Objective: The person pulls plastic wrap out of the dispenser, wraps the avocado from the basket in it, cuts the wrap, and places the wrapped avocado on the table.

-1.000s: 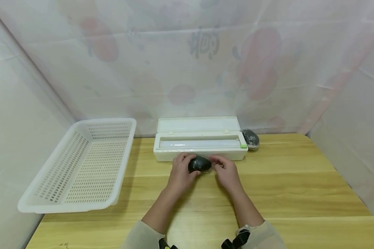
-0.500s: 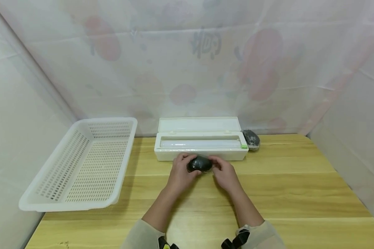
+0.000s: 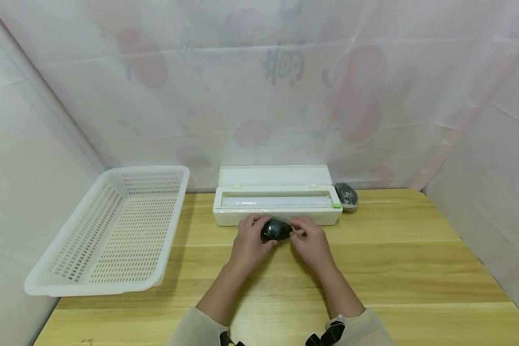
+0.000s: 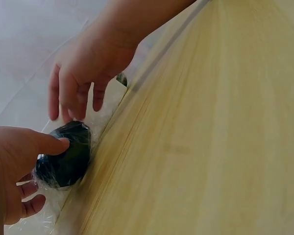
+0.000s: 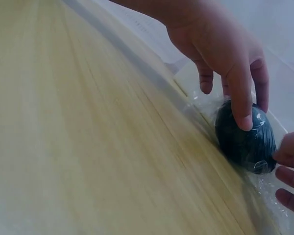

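A dark, smooth avocado [image 3: 277, 230] wrapped in clear cling film [image 4: 41, 208] is held low in front of the white cling film box. My left hand [image 3: 250, 240] grips its left side, the thumb [image 4: 54, 145] pressing on the near face and the fingers reaching round behind. At the other end, my right hand [image 3: 310, 240] has thumb and fingertips drawn together, pinching the film right at the avocado's tip. In the right wrist view, film wrinkles spread over the end of the avocado [image 5: 242, 137] near the right fingertips. The left hand's far fingers are partly hidden.
Behind the hands stands the cling film box [image 3: 278, 218], lid [image 3: 274, 176] raised, with a film roll [image 3: 277, 202] inside. Another dark wrapped item [image 3: 347, 197] lies by its right end. A white slotted basket [image 3: 168, 230] stands at left on the wooden table [image 3: 393, 278].
The right hand has shifted slightly left and closer onto the avocado's end, and the loose film there has drawn in. The left hand keeps its hold. The view tilts slightly.
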### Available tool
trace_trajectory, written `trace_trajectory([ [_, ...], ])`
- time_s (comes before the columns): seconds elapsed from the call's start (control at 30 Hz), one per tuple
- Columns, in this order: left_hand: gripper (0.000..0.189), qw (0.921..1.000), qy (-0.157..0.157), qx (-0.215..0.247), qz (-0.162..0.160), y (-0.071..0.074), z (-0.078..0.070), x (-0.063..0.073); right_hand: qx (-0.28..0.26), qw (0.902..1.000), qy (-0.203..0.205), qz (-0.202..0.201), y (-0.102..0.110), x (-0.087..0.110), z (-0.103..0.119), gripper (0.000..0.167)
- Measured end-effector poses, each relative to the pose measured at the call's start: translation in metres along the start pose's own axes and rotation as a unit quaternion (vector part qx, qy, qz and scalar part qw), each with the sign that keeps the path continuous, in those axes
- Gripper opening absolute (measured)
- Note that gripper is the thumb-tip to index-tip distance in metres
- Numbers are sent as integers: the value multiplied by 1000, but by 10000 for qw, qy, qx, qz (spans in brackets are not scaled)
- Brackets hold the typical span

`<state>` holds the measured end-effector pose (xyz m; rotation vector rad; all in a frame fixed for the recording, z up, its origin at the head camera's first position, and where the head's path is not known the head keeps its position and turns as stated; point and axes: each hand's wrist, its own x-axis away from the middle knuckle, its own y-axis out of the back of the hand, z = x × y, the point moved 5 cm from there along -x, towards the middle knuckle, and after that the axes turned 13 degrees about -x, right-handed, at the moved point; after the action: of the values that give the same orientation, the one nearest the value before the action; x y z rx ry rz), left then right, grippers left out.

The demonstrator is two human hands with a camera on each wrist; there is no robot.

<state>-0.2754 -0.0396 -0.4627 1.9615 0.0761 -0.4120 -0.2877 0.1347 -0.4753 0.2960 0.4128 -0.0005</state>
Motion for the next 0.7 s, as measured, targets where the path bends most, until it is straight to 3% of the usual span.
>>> trace_trajectory([
  [0.13,63,9999,-25,-147,1,0,-1,0,85,9998,61,173,-3,1,-1,23],
  [0.7,59,9991,-173,-296,-264,3,-4,1,260,9993,271,23,-2,1,1,20],
])
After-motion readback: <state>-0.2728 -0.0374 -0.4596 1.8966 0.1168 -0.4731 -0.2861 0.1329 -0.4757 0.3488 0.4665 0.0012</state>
